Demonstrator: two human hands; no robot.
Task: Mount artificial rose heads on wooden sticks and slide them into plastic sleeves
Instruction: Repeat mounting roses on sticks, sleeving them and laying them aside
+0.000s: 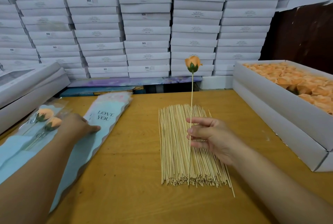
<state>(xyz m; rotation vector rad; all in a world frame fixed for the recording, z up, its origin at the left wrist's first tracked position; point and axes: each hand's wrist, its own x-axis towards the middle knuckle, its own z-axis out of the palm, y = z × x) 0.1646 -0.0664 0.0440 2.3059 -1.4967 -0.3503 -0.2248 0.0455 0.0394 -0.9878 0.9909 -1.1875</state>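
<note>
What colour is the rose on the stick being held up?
Peach-orange, with a green base; the head view shows it clearly.

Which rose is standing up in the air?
The rose on the stick pinched by the right hand. The two other mounted roses lie flat in sleeves.
</note>
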